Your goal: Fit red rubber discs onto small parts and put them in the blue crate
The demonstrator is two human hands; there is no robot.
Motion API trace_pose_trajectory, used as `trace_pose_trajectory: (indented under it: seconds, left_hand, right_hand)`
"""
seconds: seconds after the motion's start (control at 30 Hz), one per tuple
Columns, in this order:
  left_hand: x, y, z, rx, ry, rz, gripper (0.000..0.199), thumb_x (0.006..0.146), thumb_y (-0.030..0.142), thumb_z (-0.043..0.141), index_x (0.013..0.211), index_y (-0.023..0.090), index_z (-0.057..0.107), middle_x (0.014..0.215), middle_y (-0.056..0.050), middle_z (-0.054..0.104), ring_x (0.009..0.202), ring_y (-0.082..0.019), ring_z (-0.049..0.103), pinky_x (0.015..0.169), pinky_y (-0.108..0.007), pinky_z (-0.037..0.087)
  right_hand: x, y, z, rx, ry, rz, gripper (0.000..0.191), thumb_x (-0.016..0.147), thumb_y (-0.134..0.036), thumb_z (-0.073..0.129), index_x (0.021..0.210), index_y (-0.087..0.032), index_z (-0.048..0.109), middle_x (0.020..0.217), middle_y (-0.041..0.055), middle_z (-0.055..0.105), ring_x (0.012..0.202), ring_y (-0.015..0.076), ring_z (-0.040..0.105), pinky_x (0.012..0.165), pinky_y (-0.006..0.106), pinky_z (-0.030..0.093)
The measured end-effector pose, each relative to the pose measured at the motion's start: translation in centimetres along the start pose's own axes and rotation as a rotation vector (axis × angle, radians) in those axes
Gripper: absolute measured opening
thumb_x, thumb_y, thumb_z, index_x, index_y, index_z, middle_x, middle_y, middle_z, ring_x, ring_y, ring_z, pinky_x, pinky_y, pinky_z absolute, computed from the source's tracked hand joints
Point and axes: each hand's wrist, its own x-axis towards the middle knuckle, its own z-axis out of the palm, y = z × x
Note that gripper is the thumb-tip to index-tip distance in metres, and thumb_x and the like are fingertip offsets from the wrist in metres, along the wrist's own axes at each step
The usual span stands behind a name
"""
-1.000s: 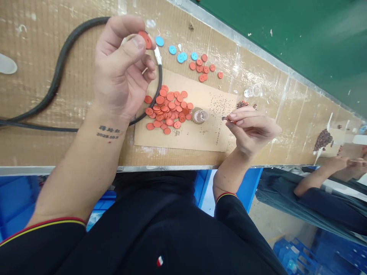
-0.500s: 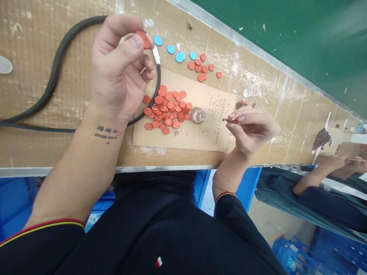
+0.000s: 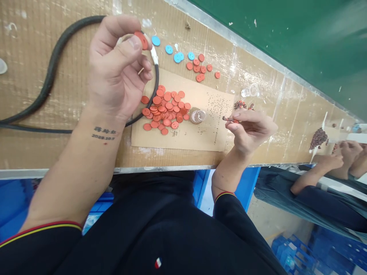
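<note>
My left hand (image 3: 117,68) pinches an orange-red button (image 3: 141,40) between thumb and forefinger. A black cable (image 3: 51,72) with a white end piece (image 3: 155,54) runs past those fingers, and I cannot tell whether the hand grips it. My right hand (image 3: 249,130) holds a thin dark pin with an orange tip (image 3: 230,120) in its fingertips. It sits just right of a small glass jar (image 3: 197,116) on a cardboard sheet (image 3: 180,141). A heap of orange buttons (image 3: 164,109) lies on that sheet, beside scattered dark specks (image 3: 219,112).
Blue buttons (image 3: 177,57) and more orange ones (image 3: 199,68) lie beyond the cardboard. A clear glass piece (image 3: 249,90) and a small coloured heap (image 3: 240,104) stand nearby. A co-worker's arm (image 3: 321,170) reaches in at right, near a dark pile (image 3: 319,138). A green panel and blue crates frame the wooden bench.
My hands keep their holds, and the whole view drifts slightly left. The co-worker's hands at the right have shifted.
</note>
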Motion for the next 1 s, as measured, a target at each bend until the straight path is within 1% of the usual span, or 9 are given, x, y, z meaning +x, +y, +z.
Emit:
trace_pose_trajectory:
  seconds: [0.1,0.23,0.37,0.47,0.57,0.63,0.8,0.9,1.0]
  left_hand:
    - [0.0,0.1,0.1,0.007,0.005,-0.011,0.009,0.096,0.016,0.069,0.099,0.024,0.071,0.095,0.000,0.070,0.073,-0.015,0.058,0.066,-0.028,0.048]
    - [-0.1,0.3,0.5,-0.010,0.014,-0.015,0.014,0.098,0.011,0.064,0.097,0.023,0.071,0.092,0.000,0.069,0.072,-0.013,0.059,0.060,-0.025,0.046]
    - [-0.1,0.5,1.1,-0.081,0.029,-0.021,0.026,0.102,0.004,0.054,0.091,0.021,0.070,0.085,0.002,0.068,0.065,-0.009,0.059,0.055,-0.021,0.044]
    - [0.0,0.5,1.2,-0.114,0.033,-0.019,0.032,0.104,0.001,0.047,0.090,0.020,0.069,0.081,0.003,0.068,0.062,-0.007,0.058,0.053,-0.019,0.044]
    - [0.0,0.6,0.9,-0.063,0.021,-0.033,0.026,0.103,0.005,0.052,0.094,0.022,0.071,0.087,0.002,0.069,0.068,-0.010,0.060,0.058,-0.022,0.048]
    - [-0.2,0.7,0.8,-0.016,0.020,-0.039,0.022,0.103,0.009,0.055,0.097,0.023,0.071,0.091,0.003,0.069,0.071,-0.011,0.060,0.061,-0.023,0.051]
    - [-0.5,1.0,0.9,0.030,0.056,-0.068,0.019,0.100,0.008,0.059,0.096,0.024,0.069,0.091,0.003,0.069,0.071,-0.012,0.059,0.058,-0.018,0.053]
    - [-0.4,1.0,1.3,0.055,0.059,-0.046,0.015,0.101,0.010,0.058,0.100,0.022,0.068,0.095,0.001,0.071,0.089,-0.018,0.073,0.075,-0.025,0.062]
    - [-0.2,0.9,1.8,0.039,0.121,-0.043,0.026,0.107,0.006,0.042,0.099,0.018,0.064,0.088,0.002,0.069,0.109,-0.024,0.078,0.099,-0.038,0.066]
  right_hand:
    - [0.0,0.0,0.0,0.014,-0.008,0.004,0.025,0.089,-0.050,0.082,0.083,-0.028,0.073,0.061,-0.0068,0.069,0.050,0.0116,0.065,0.045,0.028,0.052]
    - [0.2,-0.4,-0.2,-0.046,-0.040,0.012,0.028,0.092,-0.054,0.078,0.083,-0.029,0.071,0.061,-0.0052,0.068,0.051,0.0140,0.065,0.044,0.032,0.051]
    - [0.5,-1.1,-0.5,-0.116,-0.214,0.044,0.022,0.095,-0.051,0.075,0.083,-0.032,0.073,0.068,-0.0020,0.074,0.059,0.0166,0.069,0.055,0.037,0.058]
    - [0.8,-1.5,-0.5,-0.137,-0.317,0.052,0.015,0.093,-0.041,0.080,0.084,-0.030,0.075,0.069,-0.0032,0.074,0.061,0.0153,0.069,0.056,0.034,0.057]
    - [1.0,-1.5,-0.4,-0.116,-0.368,0.082,0.009,0.090,-0.032,0.083,0.086,-0.028,0.075,0.066,-0.0060,0.072,0.059,0.0116,0.066,0.056,0.030,0.052]
    - [0.9,-1.4,-0.4,-0.132,-0.406,0.113,0.011,0.090,-0.032,0.084,0.085,-0.029,0.075,0.066,-0.0065,0.071,0.059,0.0110,0.066,0.057,0.029,0.052]
    - [0.8,-1.2,-0.3,-0.208,-0.418,0.089,0.008,0.090,-0.031,0.083,0.086,-0.030,0.076,0.069,-0.0078,0.074,0.060,0.0118,0.068,0.056,0.028,0.054]
    - [0.8,-1.3,-0.3,-0.208,-0.413,0.059,0.009,0.091,-0.024,0.080,0.090,-0.033,0.077,0.071,-0.0081,0.075,0.061,0.0130,0.069,0.059,0.030,0.057]
    - [0.9,-1.6,-0.3,-0.212,-0.428,0.071,0.013,0.093,-0.023,0.076,0.091,-0.035,0.077,0.070,-0.0077,0.074,0.062,0.0141,0.070,0.061,0.031,0.058]
